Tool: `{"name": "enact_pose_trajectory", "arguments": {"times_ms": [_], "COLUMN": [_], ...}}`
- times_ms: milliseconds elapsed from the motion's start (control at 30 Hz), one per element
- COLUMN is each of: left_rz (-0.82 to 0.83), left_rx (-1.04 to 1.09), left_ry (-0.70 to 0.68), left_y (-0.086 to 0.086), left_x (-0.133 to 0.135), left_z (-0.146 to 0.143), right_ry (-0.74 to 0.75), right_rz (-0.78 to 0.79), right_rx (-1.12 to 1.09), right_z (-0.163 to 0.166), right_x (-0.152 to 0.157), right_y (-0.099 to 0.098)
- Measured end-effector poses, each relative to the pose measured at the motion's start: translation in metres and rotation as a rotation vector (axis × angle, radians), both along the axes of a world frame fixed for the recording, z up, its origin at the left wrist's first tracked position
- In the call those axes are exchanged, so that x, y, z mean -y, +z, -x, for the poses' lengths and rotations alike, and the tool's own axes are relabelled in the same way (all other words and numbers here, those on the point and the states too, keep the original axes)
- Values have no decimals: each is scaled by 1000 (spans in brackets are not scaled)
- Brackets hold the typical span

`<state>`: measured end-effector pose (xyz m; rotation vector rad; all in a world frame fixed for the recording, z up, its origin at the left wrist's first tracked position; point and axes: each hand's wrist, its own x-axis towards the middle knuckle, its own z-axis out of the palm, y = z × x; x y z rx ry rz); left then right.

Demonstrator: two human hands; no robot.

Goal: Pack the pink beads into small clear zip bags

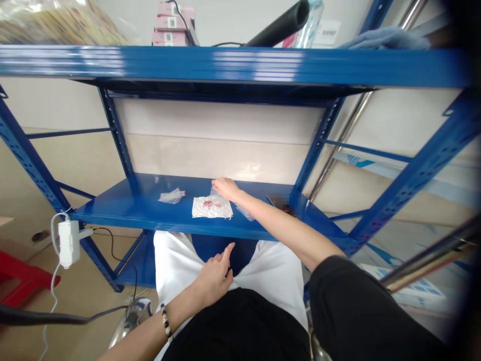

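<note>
My right hand (226, 189) reaches over the blue shelf, its fingers closed on a small clear plastic bag (215, 194). Just below that hand lies a white crinkled cloth or paper (199, 208) with small pink and red pieces (208, 204) on it, too small to name. Some of the cloth's far edge is covered by the bag. My left hand (216, 273) hovers above my lap, holding nothing, with the index finger stretched out and the thumb apart. More clear bags (172, 196) lie to the left, and others (246, 212) show partly under my right forearm.
A dark flat object (280, 202) lies on the shelf right of my forearm. The upper shelf beam (169, 62) crosses ahead, carrying pink boxes (171, 30) and a black tube (280, 24). A white power strip (69, 243) hangs by the left post. A red stool (26, 281) stands lower left.
</note>
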<state>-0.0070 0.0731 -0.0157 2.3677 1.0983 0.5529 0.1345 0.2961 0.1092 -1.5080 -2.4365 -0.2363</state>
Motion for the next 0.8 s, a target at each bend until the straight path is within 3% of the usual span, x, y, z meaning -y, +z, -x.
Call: {"name": "enact_pose_trajectory", "arguments": {"times_ms": [200, 467, 800], "left_rz": [15, 3, 2], "left_rx": [-77, -70, -119], "left_ry": [-7, -17, -7], "left_y": [-2, 3, 7], "left_x": [-8, 4, -10], "left_z": [-6, -1, -4], "right_ry": [51, 22, -38], "right_rz": [16, 83, 145], "right_rx": [92, 27, -72], "right_z": [4, 0, -7], "right_x": [-4, -7, -23], "right_y": [10, 3, 24]}}
